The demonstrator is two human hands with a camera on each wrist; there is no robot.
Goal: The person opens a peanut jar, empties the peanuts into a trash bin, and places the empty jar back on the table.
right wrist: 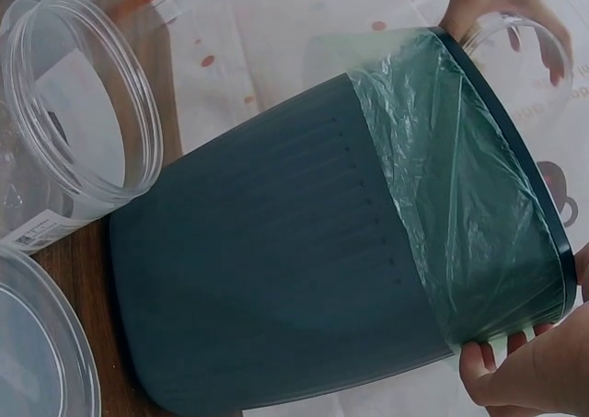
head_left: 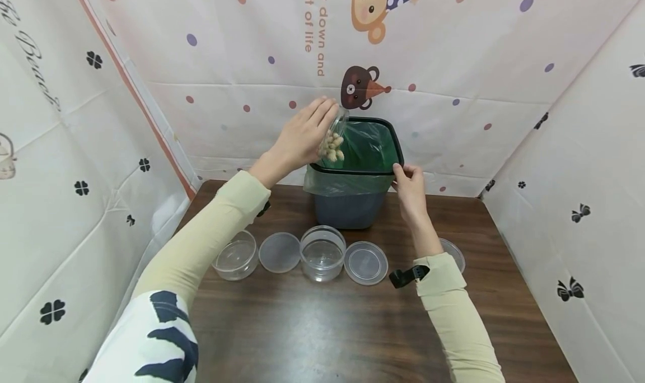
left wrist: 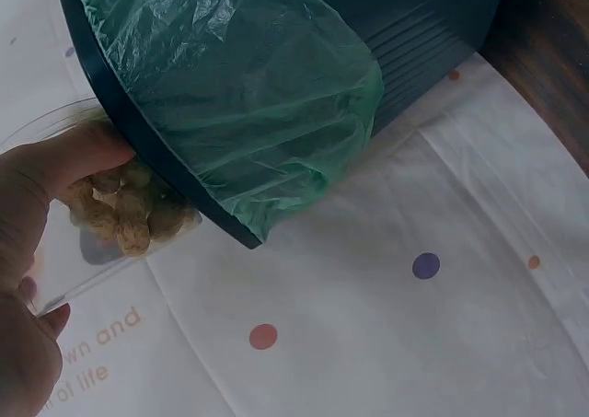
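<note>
My left hand (head_left: 314, 126) grips a clear plastic tub (head_left: 333, 132) of peanuts (head_left: 333, 146), tipped mouth-down over the left rim of a dark blue bin (head_left: 347, 209) lined with a green bag (head_left: 370, 145). In the left wrist view, the fingers (left wrist: 55, 164) wrap the tub and the peanuts (left wrist: 124, 216) are piled against the bin's rim (left wrist: 138, 150). My right hand (head_left: 406, 174) pinches the bin's right rim. In the right wrist view its fingertips (right wrist: 515, 366) curl under the bagged rim (right wrist: 515, 159), and the tub (right wrist: 515, 44) is at the far side.
On the brown table (head_left: 322, 327) in front of the bin lie two empty clear tubs (head_left: 235, 255) (head_left: 322, 252) and their lids (head_left: 279, 252) (head_left: 365, 262); another lid (head_left: 454, 253) shows behind my right forearm. Patterned cloth walls (head_left: 75, 164) close in three sides.
</note>
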